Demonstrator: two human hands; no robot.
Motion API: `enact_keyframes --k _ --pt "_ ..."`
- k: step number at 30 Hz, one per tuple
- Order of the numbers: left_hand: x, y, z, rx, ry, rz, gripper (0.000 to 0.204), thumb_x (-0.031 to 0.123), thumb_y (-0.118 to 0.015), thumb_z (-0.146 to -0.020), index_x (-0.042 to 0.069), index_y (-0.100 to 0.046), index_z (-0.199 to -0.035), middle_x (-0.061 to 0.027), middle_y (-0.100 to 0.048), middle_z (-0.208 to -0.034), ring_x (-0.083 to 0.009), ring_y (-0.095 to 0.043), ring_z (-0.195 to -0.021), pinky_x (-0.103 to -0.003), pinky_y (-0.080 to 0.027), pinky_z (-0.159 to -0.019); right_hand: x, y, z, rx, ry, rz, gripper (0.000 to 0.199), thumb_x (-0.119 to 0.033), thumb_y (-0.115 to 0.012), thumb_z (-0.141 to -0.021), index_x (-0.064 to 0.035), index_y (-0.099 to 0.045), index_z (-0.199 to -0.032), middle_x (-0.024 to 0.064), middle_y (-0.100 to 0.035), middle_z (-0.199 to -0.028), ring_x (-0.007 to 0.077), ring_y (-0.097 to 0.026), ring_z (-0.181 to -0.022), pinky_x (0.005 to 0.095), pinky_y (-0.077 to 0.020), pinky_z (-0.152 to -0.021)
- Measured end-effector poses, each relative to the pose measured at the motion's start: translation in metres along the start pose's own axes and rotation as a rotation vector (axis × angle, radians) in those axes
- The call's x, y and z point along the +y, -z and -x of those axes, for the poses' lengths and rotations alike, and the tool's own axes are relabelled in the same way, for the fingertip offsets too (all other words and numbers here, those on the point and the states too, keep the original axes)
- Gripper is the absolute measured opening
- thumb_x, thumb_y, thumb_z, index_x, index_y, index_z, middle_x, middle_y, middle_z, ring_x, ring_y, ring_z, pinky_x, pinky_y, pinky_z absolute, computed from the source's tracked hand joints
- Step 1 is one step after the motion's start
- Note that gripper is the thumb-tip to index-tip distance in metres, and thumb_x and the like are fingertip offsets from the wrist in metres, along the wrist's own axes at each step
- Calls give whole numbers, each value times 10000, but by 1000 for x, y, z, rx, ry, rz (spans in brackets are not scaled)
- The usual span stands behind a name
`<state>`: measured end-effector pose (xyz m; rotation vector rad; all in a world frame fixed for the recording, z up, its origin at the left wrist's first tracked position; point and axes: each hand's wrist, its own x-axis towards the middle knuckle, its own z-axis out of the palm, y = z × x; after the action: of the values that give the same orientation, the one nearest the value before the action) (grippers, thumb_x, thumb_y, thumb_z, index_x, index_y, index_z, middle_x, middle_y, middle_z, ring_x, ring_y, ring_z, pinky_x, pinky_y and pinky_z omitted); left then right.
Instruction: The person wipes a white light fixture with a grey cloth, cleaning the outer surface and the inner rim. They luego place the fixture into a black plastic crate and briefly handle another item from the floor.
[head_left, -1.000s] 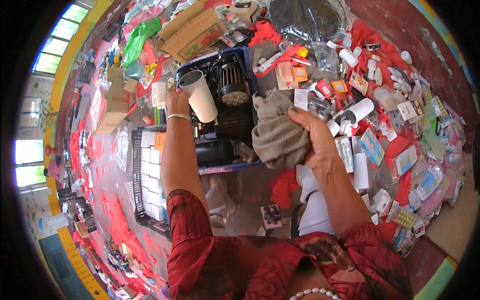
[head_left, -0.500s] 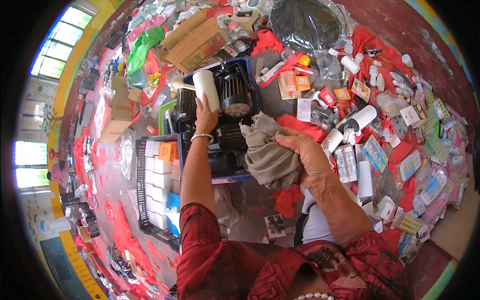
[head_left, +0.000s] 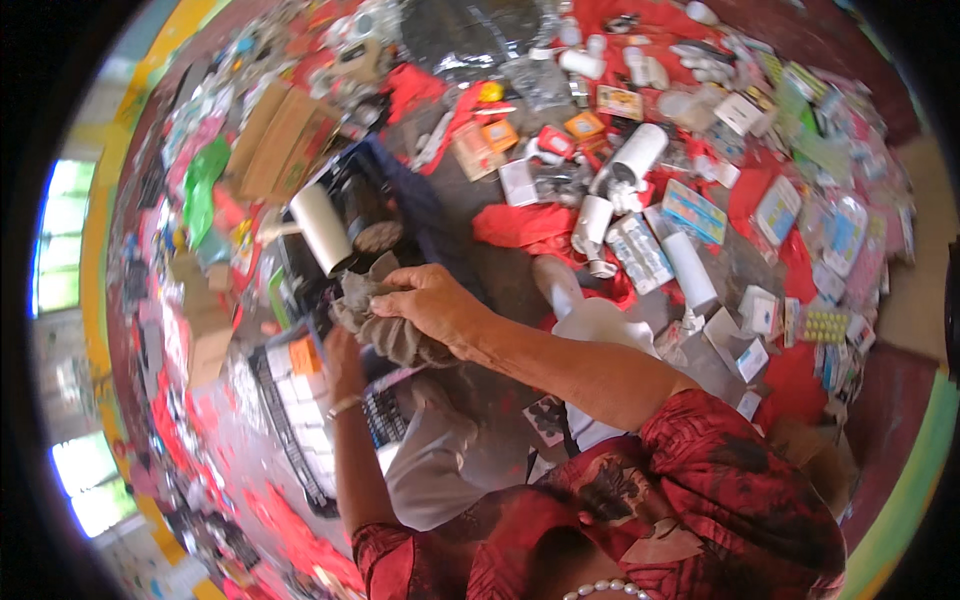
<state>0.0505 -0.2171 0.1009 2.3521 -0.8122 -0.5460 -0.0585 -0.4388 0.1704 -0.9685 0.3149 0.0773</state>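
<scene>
A crumpled grey-brown rag [head_left: 385, 325] is bunched in my right hand [head_left: 440, 308], its fingers closed around the cloth. It hangs over the near side of a dark blue crate [head_left: 425, 205]. Close beside the rag, my left hand [head_left: 343, 358] is smeared by motion, and its fingers are partly hidden. A white cylinder [head_left: 320, 225] with a dark end lies tilted in the crate, apart from both hands. To its right sits a black ribbed lamp [head_left: 362, 212] with a round face. The crate's other dark contents are blurred.
Left of my forearm stands a black basket [head_left: 285, 440] of small white boxes. Cardboard boxes [head_left: 285, 140] lie beyond the crate. White tube lamps [head_left: 638, 152], blister packs [head_left: 695, 210] and red cloth [head_left: 520, 228] litter the floor at right. My legs [head_left: 435, 465] are close below.
My left hand has let go of the white cylinder and drawn back toward me. My right hand has carried the rag left over the crate. The whole view has shifted.
</scene>
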Motion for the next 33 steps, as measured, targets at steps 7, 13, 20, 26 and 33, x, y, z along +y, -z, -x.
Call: enact_keyframes --k 7,13,20,26,33 --pt "125 -32 77 146 258 2104 521 483 -402 -884 151 -422 -1285 -90 -437 -1311 -270 -444 -1185 -447 -374 -986 28 -50 33 -4 320 1000 256 -288 -622 -755 -74 -624 -894 148 -603 -861 356 -599 -700 405 -479 -645" --pt "75 -39 63 429 273 1975 376 339 -352 -934 96 -487 -1187 -85 -561 -1138 -240 -559 -1028 -380 -462 -892 24 -66 21 -230 464 1001 879 -389 -761 -622 -114 -346 -1346 191 -348 -1304 359 -383 -1198 376 -350 -973" --pt "67 -14 72 384 317 2011 409 440 -352 -926 160 -491 -1190 -46 -543 -1182 -202 -532 -1075 -451 -462 -864 44 -57 -35 -446 238 852 641 -81 -751 -530 -55 -546 -1137 139 -593 -1028 254 -582 -925 338 -459 -846" --pt "70 13 111 607 380 1463 453 204 -542 -840 88 -370 -1242 -122 -493 -1132 -205 -517 -993 -352 -458 -812 -10 -104 -183 -54 616 849 424 28 -615 -614 -59 -593 -1028 96 -642 -923 201 -619 -800 315 -490 -720" --pt "47 5 134 173 427 1557 200 146 -486 -878 41 -555 -1034 -60 -605 -944 -124 -573 -846 -259 -459 -759 40 -126 -311 -67 760 2075 327 -139 -556 -735 -189 -610 -1054 67 -577 -1105 288 -546 -1023 482 -441 -817"
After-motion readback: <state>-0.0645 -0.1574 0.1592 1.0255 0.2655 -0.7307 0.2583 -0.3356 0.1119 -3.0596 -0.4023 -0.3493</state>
